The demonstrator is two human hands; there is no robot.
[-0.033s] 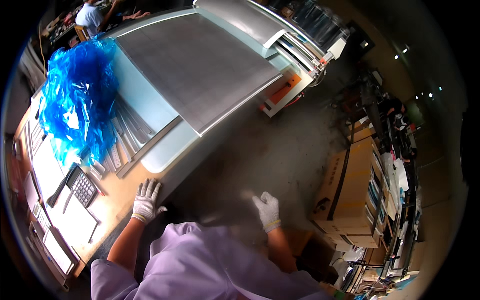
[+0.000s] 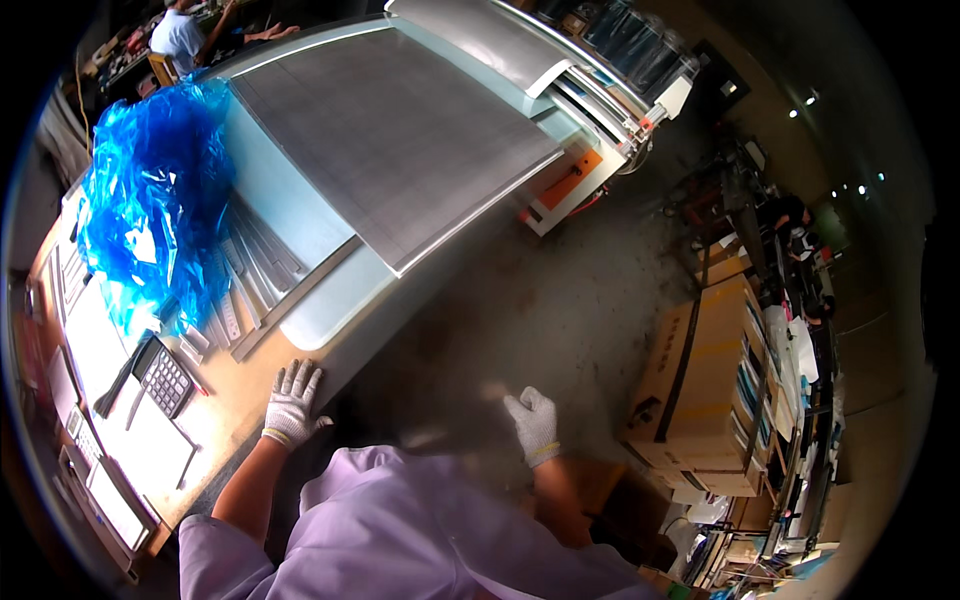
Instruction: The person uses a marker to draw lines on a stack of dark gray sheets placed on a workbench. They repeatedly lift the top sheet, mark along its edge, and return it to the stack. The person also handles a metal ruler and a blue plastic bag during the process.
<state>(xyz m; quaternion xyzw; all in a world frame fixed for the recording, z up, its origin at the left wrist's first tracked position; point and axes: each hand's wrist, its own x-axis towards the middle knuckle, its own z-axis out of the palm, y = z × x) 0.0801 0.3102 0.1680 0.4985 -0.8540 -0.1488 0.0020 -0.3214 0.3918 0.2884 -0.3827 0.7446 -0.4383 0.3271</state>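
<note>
My left hand (image 2: pixel 293 403), in a white knit glove, lies flat with its fingers stretched on the wooden table's edge (image 2: pixel 262 362). It holds nothing. My right hand (image 2: pixel 536 425), gloved likewise, hangs over the floor away from the table, its fingers curled in and nothing visible in them. Nearest the left hand are a calculator (image 2: pixel 163 378) and a red pen (image 2: pixel 199 380). Ahead, a large dark grey sheet (image 2: pixel 390 140) lies on a pale glass-like surface (image 2: pixel 335 310). Metal rulers and strips (image 2: pixel 255 265) lie beside it.
Crumpled blue plastic film (image 2: pixel 155 200) is heaped at the left. White papers (image 2: pixel 140 450) lie near the calculator. A machine with an orange panel (image 2: pixel 570 178) stands at the far end. A cardboard box (image 2: pixel 690 375) and stacked materials line the right. Another person (image 2: pixel 180 38) sits far left.
</note>
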